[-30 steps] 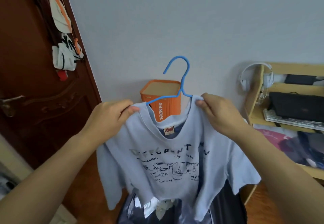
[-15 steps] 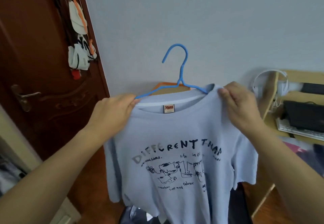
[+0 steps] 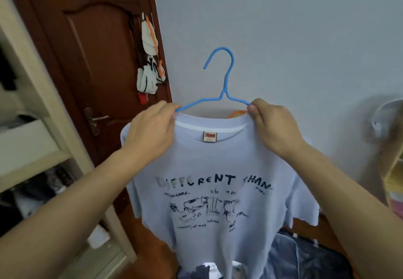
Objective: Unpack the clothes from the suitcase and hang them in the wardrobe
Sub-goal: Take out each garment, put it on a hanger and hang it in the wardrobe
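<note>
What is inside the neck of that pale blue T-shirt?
A blue hanger runs into the T-shirt neck; its hook and upper arms show. The left hand and right hand pinch the shoulders. The hanger's ends are covered by cloth.

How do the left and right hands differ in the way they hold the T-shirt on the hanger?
The left hand lies over the T-shirt shoulder, back of hand up, fingers spread across the fabric; the right hand pinches the collar edge with its thumb showing. The left sits slightly lower than the right. Both grip where the blue hanger arms enter the neckline.
</note>
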